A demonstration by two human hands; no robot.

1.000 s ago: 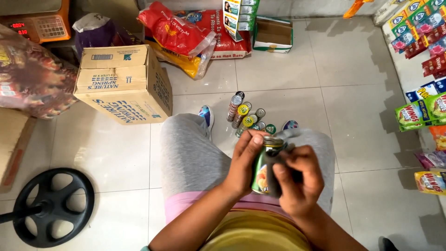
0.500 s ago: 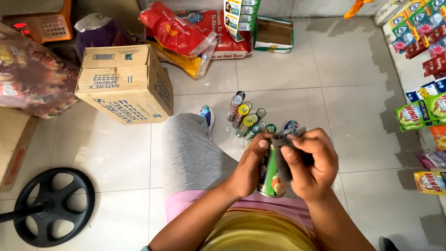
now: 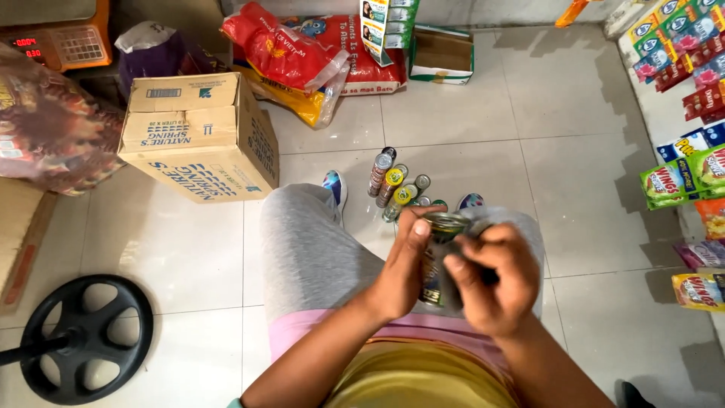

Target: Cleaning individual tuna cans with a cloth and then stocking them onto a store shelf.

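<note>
Seated with grey trousers over my knees, I hold a small can (image 3: 440, 253) upright above my lap. My left hand (image 3: 400, 268) wraps its left side with the thumb at the rim. My right hand (image 3: 495, 276) grips the can's right side, fingers curled over the body, slightly blurred. The can's round metal top faces the camera. On the tiled floor just beyond my knees stand several more small cans (image 3: 393, 185) with coloured lids, grouped between my shoes.
A cardboard box (image 3: 200, 140) sits on the floor at left. Red and yellow sacks (image 3: 298, 57) lie at the back. A black round fan base (image 3: 79, 336) is at lower left. Hanging snack packets (image 3: 683, 113) line the right edge. An orange scale (image 3: 57, 38) stands top left.
The can has turned in my hands: it was tilted showing its green side half a second ago and now stands with its top up. My right hand shifted lower on it.
</note>
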